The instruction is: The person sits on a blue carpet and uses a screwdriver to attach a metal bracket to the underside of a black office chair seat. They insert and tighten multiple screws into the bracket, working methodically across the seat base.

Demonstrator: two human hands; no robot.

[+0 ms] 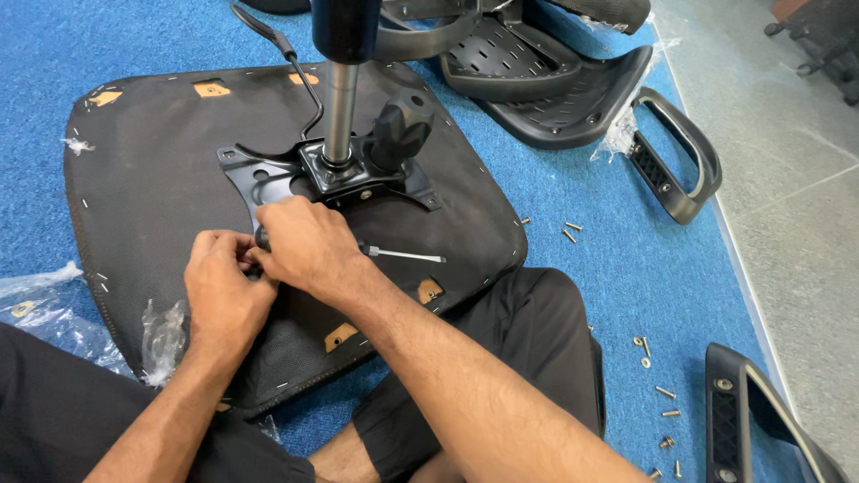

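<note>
While seated on blue carpet [626,268] in black trousers [501,340], working over an upturned seat [143,188] lying underside up. Nearest the knees, loose plastic wrap [45,304] at the seat's left edge and scattered screws [662,394] to the right, beside a black armrest [743,411].

Left hand [224,291] curled shut, fingertips pinched on something small against the seat, just beside the right hand; cannot tell what is held. Right hand [309,246] closed around the handle of a screwdriver [403,255], shaft lying nearly flat and pointing right across the seat fabric. Both hands touching, just below the black mounting plate [268,179].

Beyond the hands, plate sitting on the middle of the seat, with a chrome gas cylinder [340,107] standing upright from it, a black knob [403,130] to its right and a thin lever [300,76] curving up to the left.

Farther back, black plastic shells [555,98] stacked, a second armrest [680,161] with plastic clinging to it, more screws [568,231] near the seat's corner, grey floor [787,179] past the carpet edge.
</note>
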